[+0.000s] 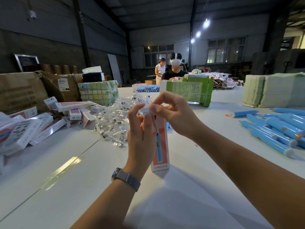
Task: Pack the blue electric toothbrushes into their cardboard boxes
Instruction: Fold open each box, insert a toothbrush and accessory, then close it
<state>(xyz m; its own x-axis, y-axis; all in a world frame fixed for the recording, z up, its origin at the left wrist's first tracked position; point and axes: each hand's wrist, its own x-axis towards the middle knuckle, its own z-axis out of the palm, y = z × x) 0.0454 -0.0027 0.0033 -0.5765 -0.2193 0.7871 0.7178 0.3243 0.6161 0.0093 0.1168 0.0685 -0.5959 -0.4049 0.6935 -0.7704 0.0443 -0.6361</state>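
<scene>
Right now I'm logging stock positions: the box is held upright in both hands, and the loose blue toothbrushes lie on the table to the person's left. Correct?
Not quite. The head view shows the loose blue toothbrushes on the table to the person's right; the box is upright in both hands, left hand, right hand.

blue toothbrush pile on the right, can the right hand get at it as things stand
Probably not at once: the right hand is pinching the top flap of the upright box. The white table between it and the blue toothbrush pile looks bare.
</scene>
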